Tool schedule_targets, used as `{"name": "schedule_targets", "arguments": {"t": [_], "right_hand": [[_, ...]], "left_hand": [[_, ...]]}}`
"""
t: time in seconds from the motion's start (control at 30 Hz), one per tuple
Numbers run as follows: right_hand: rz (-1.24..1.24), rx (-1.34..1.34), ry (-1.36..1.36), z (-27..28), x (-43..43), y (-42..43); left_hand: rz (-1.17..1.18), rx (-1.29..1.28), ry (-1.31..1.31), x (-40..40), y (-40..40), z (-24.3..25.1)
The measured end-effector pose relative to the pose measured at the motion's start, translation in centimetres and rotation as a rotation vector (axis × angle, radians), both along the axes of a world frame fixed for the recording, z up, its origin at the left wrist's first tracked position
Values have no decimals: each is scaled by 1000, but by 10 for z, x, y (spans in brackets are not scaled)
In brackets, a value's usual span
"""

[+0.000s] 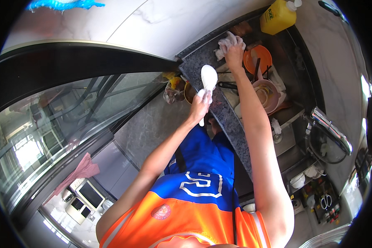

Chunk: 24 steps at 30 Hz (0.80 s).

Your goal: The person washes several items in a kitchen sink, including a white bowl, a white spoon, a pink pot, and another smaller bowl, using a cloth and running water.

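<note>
A white plastic rice paddle (209, 77) stands out from my left hand (202, 102), which grips its handle over the dark stone counter edge; some suds show on the fingers. My right hand (232, 49) reaches to the far part of the counter, closed around a soapy white cloth (219, 54). Just right of that hand lies an orange bowl (268, 55) with dark utensils in front of it. Nearer to me, a pinkish pan (276, 100) holds smaller dishes. A black handle (228, 85) lies beside my right forearm.
A yellow AXE detergent bottle (274, 18) stands at the back corner. The sink (286, 141) and a chrome faucet (331, 131) are at the right. Below the counter's left edge are a plastic bag (173, 94) and a yellow-rimmed container (189, 93). A glass-fronted cabinet (80, 105) borders the left.
</note>
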State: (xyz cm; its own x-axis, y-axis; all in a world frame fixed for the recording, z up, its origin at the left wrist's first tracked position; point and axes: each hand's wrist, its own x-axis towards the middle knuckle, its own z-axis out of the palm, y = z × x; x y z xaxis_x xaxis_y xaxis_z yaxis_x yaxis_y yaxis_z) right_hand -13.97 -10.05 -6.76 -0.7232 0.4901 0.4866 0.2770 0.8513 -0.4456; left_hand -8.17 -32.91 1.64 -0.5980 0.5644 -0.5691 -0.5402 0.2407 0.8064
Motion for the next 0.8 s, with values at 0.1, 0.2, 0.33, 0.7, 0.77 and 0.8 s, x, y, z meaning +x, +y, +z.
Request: {"name": "schedule_targets", "arguments": {"t": [0.1,0.2,0.33,0.7,0.77,0.8], "right_hand": [[71,-59,33,12,3,6],[147,-191,116,29,13,6],[157,-424,291,59,41,0],[-90,-1121,304,84,185,39],[-180,-1304,410,80,205,48],[-149,-1283,401,76,219,62]], "left_hand": [[-7,20,-3,-1,8,4],[-18,3,4,-3,18,5],[-127,-15,114,-1,29,3],[-571,-46,441,58,100,1],[-665,72,490,70,114,0],[-698,87,497,79,120,-5]]}}
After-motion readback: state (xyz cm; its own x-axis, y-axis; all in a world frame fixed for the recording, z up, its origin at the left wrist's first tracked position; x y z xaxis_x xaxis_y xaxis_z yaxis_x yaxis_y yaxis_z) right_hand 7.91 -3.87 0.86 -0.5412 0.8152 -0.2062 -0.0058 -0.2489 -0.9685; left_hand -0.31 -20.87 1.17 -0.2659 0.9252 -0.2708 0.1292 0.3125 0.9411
